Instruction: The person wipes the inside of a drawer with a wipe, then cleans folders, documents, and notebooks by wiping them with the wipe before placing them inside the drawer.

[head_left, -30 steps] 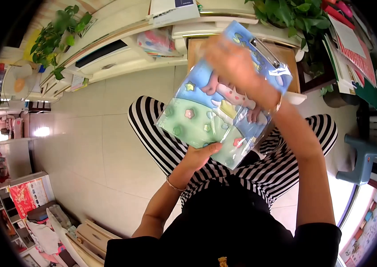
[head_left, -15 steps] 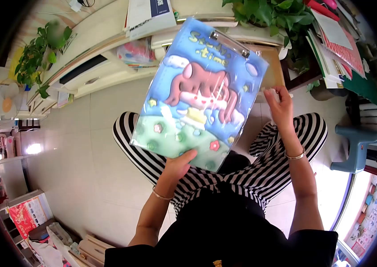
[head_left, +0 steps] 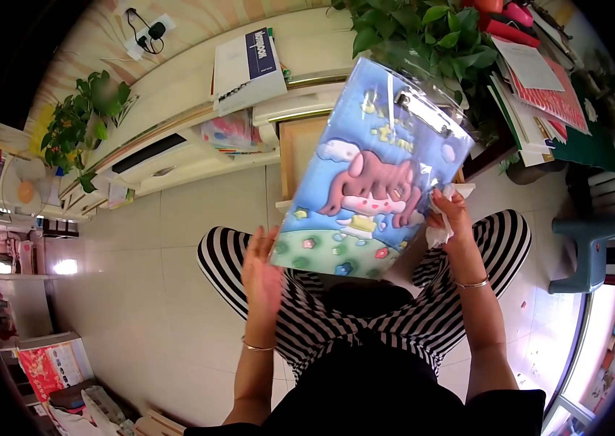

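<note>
Now have left hand [head_left: 261,272] off the bottom edge and over at the lower-left side of blue-and-green rectangular clipboard [head_left: 344,192] in clear plastic film [head_left: 458,125]; have right hand [head_left: 452,216] brought in to its right edge. Find clipboard mid-frame, tilted, silver metal clip [head_left: 427,113] toward upper right, above black-and-white striped trousers [head_left: 229,263]. See left fingers extended, not clasping; can't tell if touching. See right fingers closed on crumpled white tissue [head_left: 438,237]; can't tell if also gripping clipboard. Note tan wooden drawer [head_left: 294,149] behind, upper centre; leafy green plant [head_left: 423,36] at top; blue-grey plastic stool [head_left: 585,251] at right of frame.
</note>
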